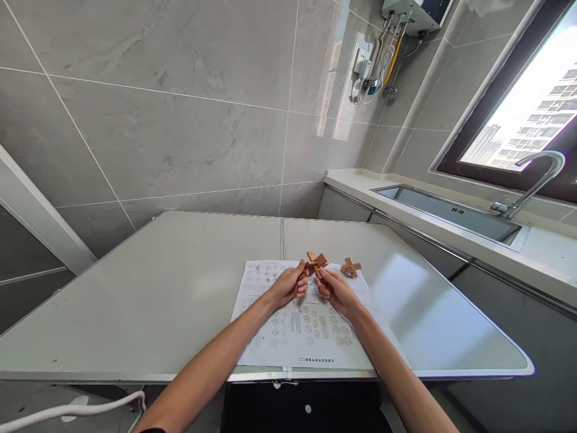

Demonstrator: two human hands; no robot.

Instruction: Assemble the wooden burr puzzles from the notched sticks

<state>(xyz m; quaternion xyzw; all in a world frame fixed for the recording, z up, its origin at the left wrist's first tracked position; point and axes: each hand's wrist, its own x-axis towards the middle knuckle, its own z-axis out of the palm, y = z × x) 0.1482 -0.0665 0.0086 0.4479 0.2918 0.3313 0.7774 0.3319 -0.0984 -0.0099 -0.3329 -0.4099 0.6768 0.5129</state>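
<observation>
Both hands come together over a printed sheet (288, 337) on the white folding table. Between them is a wooden burr puzzle (319, 260), its brown bars crossing one another. My left hand (292, 282) pinches the puzzle's left side with closed fingers. On the lower right, my right hand (334, 287) grips one of its bars, fingers curled. A second small group of crossed wooden pieces (351, 267) lies just right of my right hand, near the sheet's upper right edge. Small diagrams and text cover the paper, partly hidden under my forearms.
The table (135, 300) has a centre seam and a rounded right corner. To the right runs a counter with a sink (442, 213) and a faucet (536, 180). A tiled wall (180, 138) stands behind. A white cable (76, 410) hangs at lower left.
</observation>
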